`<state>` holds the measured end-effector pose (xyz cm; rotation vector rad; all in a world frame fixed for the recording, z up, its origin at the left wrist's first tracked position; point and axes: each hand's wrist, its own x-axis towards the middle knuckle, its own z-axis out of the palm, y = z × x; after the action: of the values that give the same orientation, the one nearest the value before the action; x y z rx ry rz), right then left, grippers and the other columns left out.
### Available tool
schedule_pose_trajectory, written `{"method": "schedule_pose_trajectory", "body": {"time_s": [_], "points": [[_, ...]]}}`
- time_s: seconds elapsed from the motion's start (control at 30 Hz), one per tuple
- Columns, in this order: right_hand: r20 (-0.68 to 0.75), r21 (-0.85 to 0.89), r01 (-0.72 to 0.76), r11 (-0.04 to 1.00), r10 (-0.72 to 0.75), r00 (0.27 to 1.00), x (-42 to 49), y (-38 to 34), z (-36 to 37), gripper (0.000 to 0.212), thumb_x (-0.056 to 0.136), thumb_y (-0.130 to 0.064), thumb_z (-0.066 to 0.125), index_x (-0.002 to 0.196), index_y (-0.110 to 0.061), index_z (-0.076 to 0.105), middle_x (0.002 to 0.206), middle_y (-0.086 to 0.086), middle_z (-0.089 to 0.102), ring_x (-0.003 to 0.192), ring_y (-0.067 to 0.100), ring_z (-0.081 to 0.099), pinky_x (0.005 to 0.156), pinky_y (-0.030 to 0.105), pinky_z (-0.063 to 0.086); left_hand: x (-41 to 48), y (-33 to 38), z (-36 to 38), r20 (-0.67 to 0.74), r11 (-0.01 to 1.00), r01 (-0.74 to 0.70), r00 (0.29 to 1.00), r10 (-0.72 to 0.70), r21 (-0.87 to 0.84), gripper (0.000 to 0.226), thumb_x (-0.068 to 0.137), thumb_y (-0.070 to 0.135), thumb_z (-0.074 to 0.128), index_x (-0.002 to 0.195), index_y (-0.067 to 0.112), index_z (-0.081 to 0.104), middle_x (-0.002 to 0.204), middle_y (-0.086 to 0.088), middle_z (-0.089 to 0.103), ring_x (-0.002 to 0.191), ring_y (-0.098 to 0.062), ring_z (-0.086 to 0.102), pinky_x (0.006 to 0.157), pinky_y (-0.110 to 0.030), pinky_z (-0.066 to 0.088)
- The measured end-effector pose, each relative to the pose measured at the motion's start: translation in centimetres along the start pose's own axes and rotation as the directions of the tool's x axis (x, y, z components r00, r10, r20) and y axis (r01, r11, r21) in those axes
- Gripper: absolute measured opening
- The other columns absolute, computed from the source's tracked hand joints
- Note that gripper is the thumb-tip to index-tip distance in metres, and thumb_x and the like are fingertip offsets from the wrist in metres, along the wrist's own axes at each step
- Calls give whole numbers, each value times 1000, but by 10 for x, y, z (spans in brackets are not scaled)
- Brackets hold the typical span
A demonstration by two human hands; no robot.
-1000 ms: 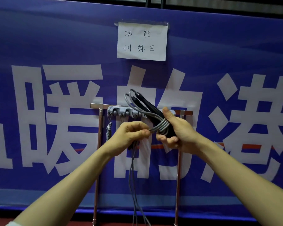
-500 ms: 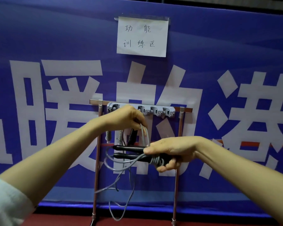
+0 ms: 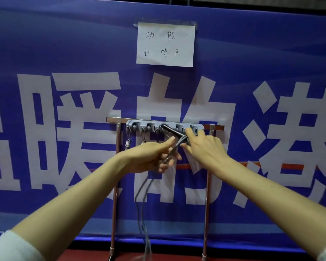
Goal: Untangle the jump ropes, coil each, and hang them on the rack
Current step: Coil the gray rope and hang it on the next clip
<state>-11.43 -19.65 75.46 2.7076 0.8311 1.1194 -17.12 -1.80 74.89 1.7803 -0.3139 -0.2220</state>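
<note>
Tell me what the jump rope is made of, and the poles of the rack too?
The jump rope cord looks like smooth grey plastic or rubber: it hangs limp with a dull sheen. Its handles seem matte black plastic or foam; too blurred to tell. The rack poles look like polished coppery metal: straight with bright glints.

a white sheet of paper [image 3: 165,45] taped high on the blue banner [image 3: 64,44] carries two lines of dark handwriting: 功能 on the upper line and 训练区 on the lower one. the banner itself bears a row of very large white printed characters. at the far left there is only a fragment, cut by the frame edge and unreadable. next comes 暖 [image 3: 70,129], then 的 [image 3: 184,102], its middle crossed by the rack [image 3: 112,119]. last is 港 [image 3: 294,138], its right part running out of frame.
</note>
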Motion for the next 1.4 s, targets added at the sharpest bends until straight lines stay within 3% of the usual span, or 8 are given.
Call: {"method": "schedule_pose_trajectory", "body": {"time_s": [0.17,0.33,0.47,0.67,0.83,1.03,1.23,1.4], "points": [[-77,-23,76,997,-77,994,-2,-5,-4,41,105,-34,31,140,-13,27,120,14,52,94,31,65,63,33,41,19,-6,12,-13,907,-28,1000,24,-420,37,89,46,54,90,13,70,73,3,57,63,-7,52,69,-23,49],[-59,342,27,939,-7,998,-6,2,-7,39,96,-41,52,123,-17,37,111,10,61,90,29,65,71,38,55,21,-13,17,-201,922,-200,970,138,-333,29,81,34,66,96,9,67,69,3,55,55,-5,42,54,-16,38],[62,564,15,826,-60,996,-9,5,-17,43,87,-33,69,116,-20,41,103,1,63,79,10,59,60,16,46,15,-15,19,-222,943,-248,955,199,-221,32,78,32,65,97,8,57,61,5,50,48,-4,31,47,-17,25],[197,943,-189,272,0,980,-16,-3,-28,65,63,-67,63,101,-15,53,72,1,60,49,5,51,44,18,40,19,-10,30,-315,822,-487,862,398,-294,25,82,21,62,105,11,61,65,4,53,48,-3,37,44,-14,30],[235,967,-232,108,-18,972,-12,5,-29,70,82,-65,48,108,0,57,72,12,54,41,9,36,36,19,27,17,-5,29,-208,810,-511,859,468,-289,28,84,15,65,111,11,62,88,-4,65,73,-15,57,72,-31,36],[301,935,-311,-171,-85,950,-13,4,-24,43,96,-51,42,94,-11,58,68,6,46,38,7,28,34,14,20,19,-8,32,-297,849,-506,843,450,-152,29,80,25,64,107,14,63,58,9,45,47,-1,32,44,-14,27],[335,898,-355,-259,-121,934,-18,16,-30,54,88,-59,46,92,-8,64,63,6,53,34,6,31,34,16,16,11,-17,23,-209,854,-492,865,456,-171,16,82,19,61,94,10,57,61,2,50,48,-5,34,46,-15,26],[442,788,-570,-233,-430,787,-23,24,-45,54,85,-58,49,109,-12,63,63,5,48,34,2,30,32,14,16,11,-16,6,-300,793,-576,735,608,197,10,84,10,65,93,12,67,81,-3,70,74,-17,63,68,-23,51]]}}
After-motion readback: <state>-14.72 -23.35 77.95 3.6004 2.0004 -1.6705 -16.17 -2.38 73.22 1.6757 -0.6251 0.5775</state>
